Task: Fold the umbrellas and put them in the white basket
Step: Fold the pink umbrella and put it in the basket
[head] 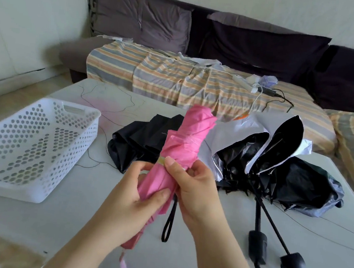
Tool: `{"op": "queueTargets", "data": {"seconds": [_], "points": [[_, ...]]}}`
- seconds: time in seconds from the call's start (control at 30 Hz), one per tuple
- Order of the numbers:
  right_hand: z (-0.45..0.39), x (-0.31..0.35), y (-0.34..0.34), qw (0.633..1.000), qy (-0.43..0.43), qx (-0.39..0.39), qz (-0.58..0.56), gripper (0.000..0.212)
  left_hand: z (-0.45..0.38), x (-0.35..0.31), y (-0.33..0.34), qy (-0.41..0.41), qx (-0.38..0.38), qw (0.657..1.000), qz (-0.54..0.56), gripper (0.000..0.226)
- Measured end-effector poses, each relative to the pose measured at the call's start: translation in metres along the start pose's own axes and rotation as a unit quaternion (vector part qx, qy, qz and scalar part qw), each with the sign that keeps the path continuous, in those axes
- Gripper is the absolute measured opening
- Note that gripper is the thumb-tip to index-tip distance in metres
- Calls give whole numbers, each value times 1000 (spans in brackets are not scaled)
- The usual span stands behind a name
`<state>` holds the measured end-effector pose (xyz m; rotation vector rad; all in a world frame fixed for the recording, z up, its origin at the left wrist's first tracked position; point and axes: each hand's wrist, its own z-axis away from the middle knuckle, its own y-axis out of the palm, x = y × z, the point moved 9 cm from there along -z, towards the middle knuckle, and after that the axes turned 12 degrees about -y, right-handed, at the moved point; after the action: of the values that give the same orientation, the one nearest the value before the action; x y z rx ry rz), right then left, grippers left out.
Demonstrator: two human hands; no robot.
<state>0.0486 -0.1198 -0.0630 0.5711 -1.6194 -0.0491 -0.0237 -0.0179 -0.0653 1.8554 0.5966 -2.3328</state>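
Observation:
A rolled pink umbrella (185, 139) stands tilted above the grey table (70, 221), its tip pointing up and away. My left hand (134, 197) grips its lower part from the left. My right hand (192, 185) holds it from the right, thumb pressed on the pale strap around the canopy. A black wrist loop hangs below my hands. The white perforated basket (28, 146) sits at the left with nothing visible in it. A crumpled black umbrella (140, 138) lies behind the pink one. Two more loose umbrellas (277, 166) with black handles lie at the right.
A sofa with a striped cover (167, 76) and dark cushions stands behind the table. A power strip with cables (255, 87) lies on it. White cabinet doors are at the far left. Thin black threads trail across the table.

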Motion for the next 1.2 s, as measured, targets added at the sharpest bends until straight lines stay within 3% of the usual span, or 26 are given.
{"op": "queueTargets", "data": {"seconds": [0.1, 0.17, 0.27, 0.37, 0.47, 0.57, 0.63, 0.7, 0.77, 0.87, 0.97, 1.1, 1.2], "points": [[-7, -11, 27, 997, 30, -6, -67, 31, 0, 9, -27, -73, 81, 993, 45, 69], [-18, -14, 47, 995, 46, -20, -88, 27, 0, 14, -45, -141, 84, 980, 108, 69], [-29, -21, 90, 993, 76, -30, -86, 22, -2, 37, -85, -215, -65, 942, 251, 52], [-29, -31, 123, 994, 78, 4, -73, 24, 4, 53, -118, -217, -203, 880, 371, 44], [-21, -50, 162, 992, 75, 39, -94, 13, 15, 61, -156, -193, -264, 851, 410, 35], [-19, -70, 196, 988, 98, 59, -101, 22, 15, 71, -185, -186, -267, 854, 406, 26], [-24, -82, 221, 984, 127, 84, -94, 22, 12, 75, -208, -184, -256, 890, 330, 28], [-30, -96, 249, 975, 167, 104, -101, 20, 10, 64, -232, -160, -242, 947, 137, 31], [-34, -111, 273, 968, 206, 113, -91, 22, 9, 50, -249, -118, -225, 967, -32, 24], [-38, -137, 294, 958, 246, 147, 24, 24, -8, 47, -271, -105, -220, 960, -139, 17], [-51, -160, 294, 937, 236, 192, 174, 15, -40, 63, -288, -148, -198, 945, -213, 14], [-65, -181, 286, 917, 223, 232, 236, 18, -77, 83, -292, -181, -153, 926, -294, 14], [-61, -201, 282, 905, 240, 250, 246, 22, -89, 83, -288, -170, -152, 885, -405, 14]]}}
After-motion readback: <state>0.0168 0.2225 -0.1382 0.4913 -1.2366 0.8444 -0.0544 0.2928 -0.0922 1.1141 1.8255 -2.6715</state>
